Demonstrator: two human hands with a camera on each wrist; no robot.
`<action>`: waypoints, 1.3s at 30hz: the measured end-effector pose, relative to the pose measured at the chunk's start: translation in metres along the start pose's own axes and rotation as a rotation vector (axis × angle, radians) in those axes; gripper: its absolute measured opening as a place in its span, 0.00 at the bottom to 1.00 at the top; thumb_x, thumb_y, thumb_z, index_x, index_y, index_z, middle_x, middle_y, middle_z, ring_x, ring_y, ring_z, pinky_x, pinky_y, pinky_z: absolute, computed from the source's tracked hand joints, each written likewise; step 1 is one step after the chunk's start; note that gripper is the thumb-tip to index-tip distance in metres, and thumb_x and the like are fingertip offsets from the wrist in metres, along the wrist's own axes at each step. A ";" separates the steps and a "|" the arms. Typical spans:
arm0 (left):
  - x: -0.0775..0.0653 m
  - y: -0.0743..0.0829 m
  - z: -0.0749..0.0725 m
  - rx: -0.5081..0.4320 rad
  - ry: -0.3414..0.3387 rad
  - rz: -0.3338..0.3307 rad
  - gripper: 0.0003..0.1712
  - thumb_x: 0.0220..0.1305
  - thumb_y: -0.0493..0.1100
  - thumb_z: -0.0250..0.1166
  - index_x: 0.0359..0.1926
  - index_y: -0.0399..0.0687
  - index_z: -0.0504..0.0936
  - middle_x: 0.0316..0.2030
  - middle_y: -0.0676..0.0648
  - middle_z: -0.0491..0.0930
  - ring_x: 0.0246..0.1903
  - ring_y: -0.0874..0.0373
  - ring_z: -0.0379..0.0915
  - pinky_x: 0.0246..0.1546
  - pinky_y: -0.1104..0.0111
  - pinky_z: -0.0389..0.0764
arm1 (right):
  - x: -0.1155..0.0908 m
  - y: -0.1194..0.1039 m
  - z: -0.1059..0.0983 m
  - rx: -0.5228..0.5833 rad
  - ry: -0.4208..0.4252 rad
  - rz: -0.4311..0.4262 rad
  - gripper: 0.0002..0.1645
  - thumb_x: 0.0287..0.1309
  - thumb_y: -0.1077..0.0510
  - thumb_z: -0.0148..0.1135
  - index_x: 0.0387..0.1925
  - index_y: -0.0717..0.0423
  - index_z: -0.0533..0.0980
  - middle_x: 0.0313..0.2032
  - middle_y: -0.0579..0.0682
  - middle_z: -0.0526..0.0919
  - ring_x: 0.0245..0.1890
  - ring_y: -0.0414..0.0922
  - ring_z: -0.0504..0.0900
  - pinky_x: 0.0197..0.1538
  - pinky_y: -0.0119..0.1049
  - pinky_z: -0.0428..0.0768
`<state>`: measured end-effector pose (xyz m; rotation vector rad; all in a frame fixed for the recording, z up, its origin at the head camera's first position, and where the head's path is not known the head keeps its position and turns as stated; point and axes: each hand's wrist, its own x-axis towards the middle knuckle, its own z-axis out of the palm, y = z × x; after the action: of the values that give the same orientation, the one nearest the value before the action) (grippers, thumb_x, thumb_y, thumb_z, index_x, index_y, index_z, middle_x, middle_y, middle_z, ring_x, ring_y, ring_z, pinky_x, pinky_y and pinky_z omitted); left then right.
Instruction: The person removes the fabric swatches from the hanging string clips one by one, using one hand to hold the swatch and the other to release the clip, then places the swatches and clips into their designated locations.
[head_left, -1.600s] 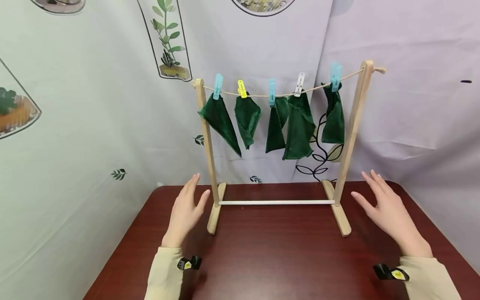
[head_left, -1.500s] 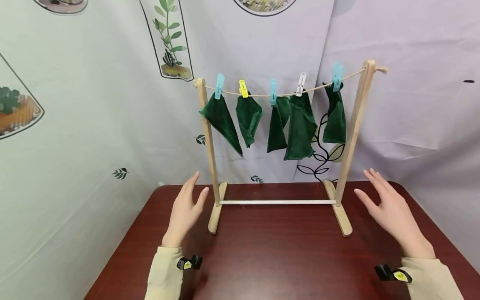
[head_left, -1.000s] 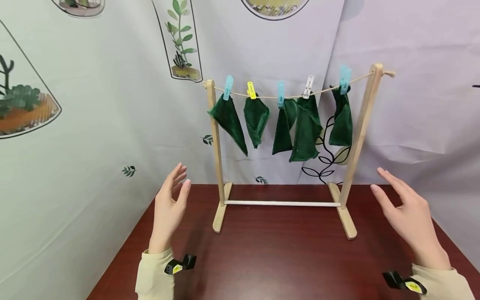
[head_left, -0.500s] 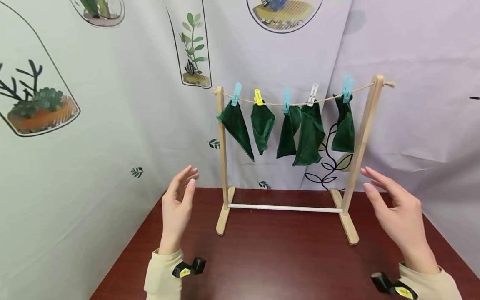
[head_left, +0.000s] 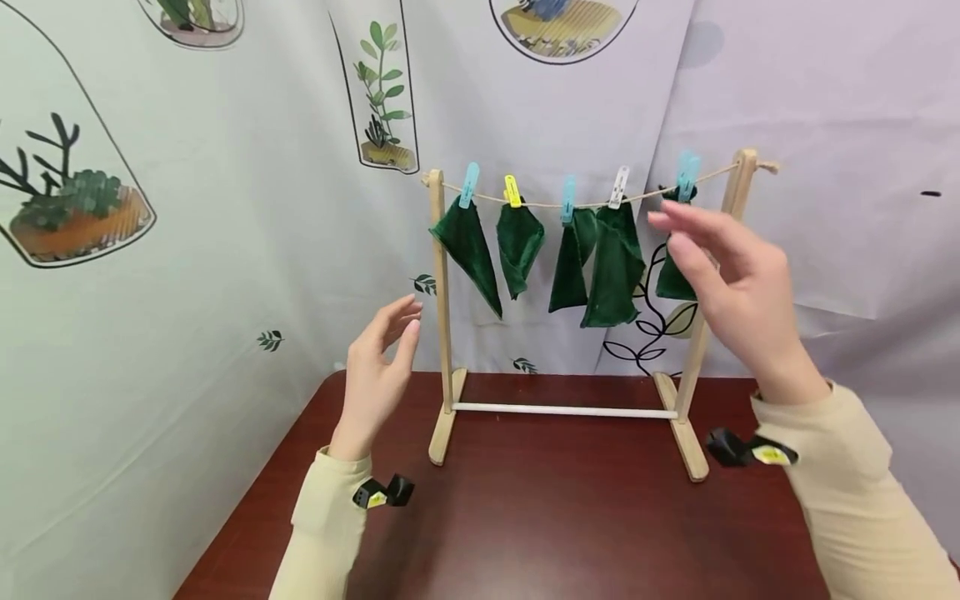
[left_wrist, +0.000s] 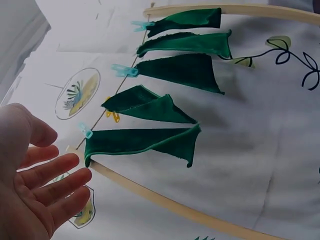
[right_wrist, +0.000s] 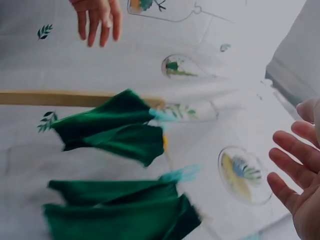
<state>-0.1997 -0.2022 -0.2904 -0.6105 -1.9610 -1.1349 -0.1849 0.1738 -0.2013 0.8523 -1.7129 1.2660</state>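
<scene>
Several green cloths hang from a thin rope strung across a small wooden drying rack. A blue clothespin grips the leftmost cloth. A yellow clothespin, another blue clothespin and a white clothespin follow along the line. The rightmost cloth hangs from a blue clothespin. My right hand is raised in front of that cloth, partly hiding it, fingers loosely bent and holding nothing. Left of the rack, my left hand is in the air, fingers relaxed, nothing in it.
The rack's feet stand on a dark red table, joined low down by a white rod. Behind hangs a pale printed curtain with plant pictures. Each sleeve carries a black wrist camera.
My right hand has risen and moved left, from beside the right post to in front of the rightmost cloth. My left hand has lifted slightly. The head view has shifted; the cloths still hang.
</scene>
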 end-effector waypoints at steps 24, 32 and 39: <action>0.066 -0.008 0.029 0.021 -0.145 -0.177 0.25 0.75 0.49 0.60 0.66 0.42 0.75 0.55 0.45 0.82 0.53 0.52 0.80 0.54 0.56 0.79 | 0.169 -0.007 0.076 -0.279 -0.412 0.300 0.31 0.70 0.32 0.52 0.66 0.40 0.76 0.61 0.42 0.80 0.58 0.40 0.76 0.62 0.38 0.71; 0.065 -0.017 0.049 0.020 -0.165 -0.224 0.25 0.74 0.47 0.61 0.66 0.40 0.74 0.55 0.42 0.82 0.53 0.50 0.80 0.56 0.56 0.78 | 0.170 0.014 0.112 -0.202 -0.580 0.483 0.42 0.64 0.25 0.51 0.68 0.45 0.74 0.60 0.49 0.80 0.60 0.45 0.77 0.66 0.43 0.70; 0.079 -0.011 0.057 -0.065 -0.097 -0.235 0.26 0.71 0.49 0.64 0.63 0.38 0.76 0.54 0.41 0.83 0.53 0.49 0.81 0.57 0.57 0.77 | 0.171 0.021 0.131 -0.092 -0.629 0.526 0.36 0.68 0.36 0.58 0.69 0.51 0.72 0.62 0.51 0.79 0.61 0.47 0.77 0.63 0.38 0.74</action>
<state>-0.2759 -0.1564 -0.2491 -0.4854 -2.1286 -1.3386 -0.3062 0.0454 -0.0761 0.8245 -2.6049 1.3121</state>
